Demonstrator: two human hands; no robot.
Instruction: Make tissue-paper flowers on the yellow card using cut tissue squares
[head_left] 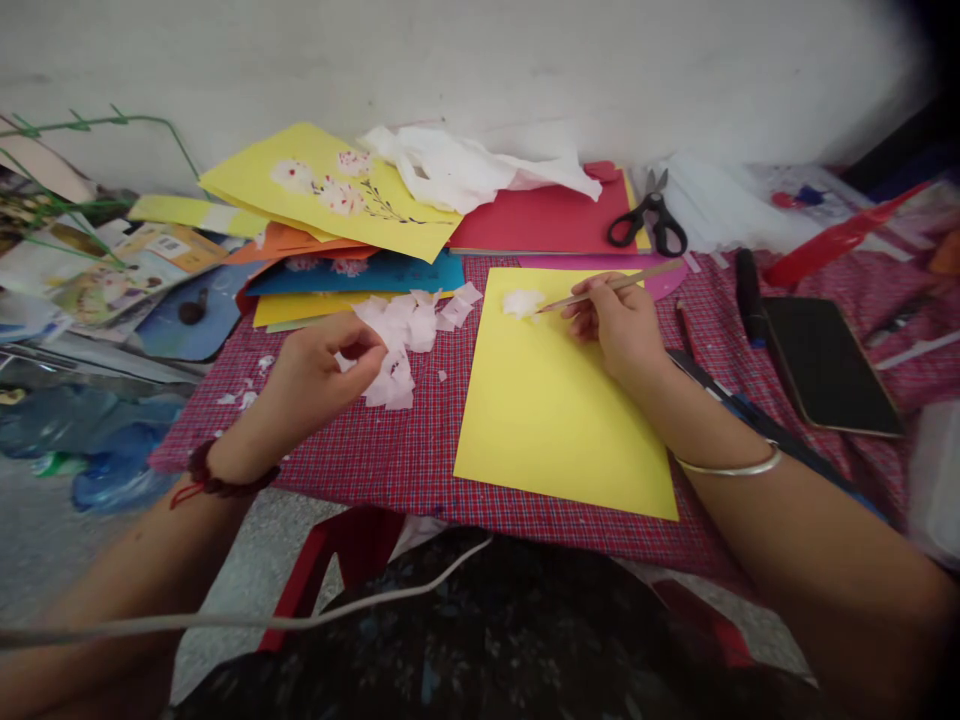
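My right hand (619, 325) is closed round a thin wooden stick (615, 285), whose tip touches a small white tissue tuft (522, 302) on a plain yellow sheet (559, 420). My left hand (319, 375) pinches a small piece of white tissue beside a pile of pale tissue squares (409, 335) lying on the red checked cloth (390, 460). A dark bead bracelet circles my left wrist and a silver bangle my right forearm.
Stacked coloured sheets (352, 240), one yellow with tissue flowers (330, 185), lie at the back with crumpled white tissue (465, 165). Black scissors (652, 215) rest on red card (547, 215). A dark phone (829, 365) and black marker (748, 285) are right. Magazines (97, 270) lie left.
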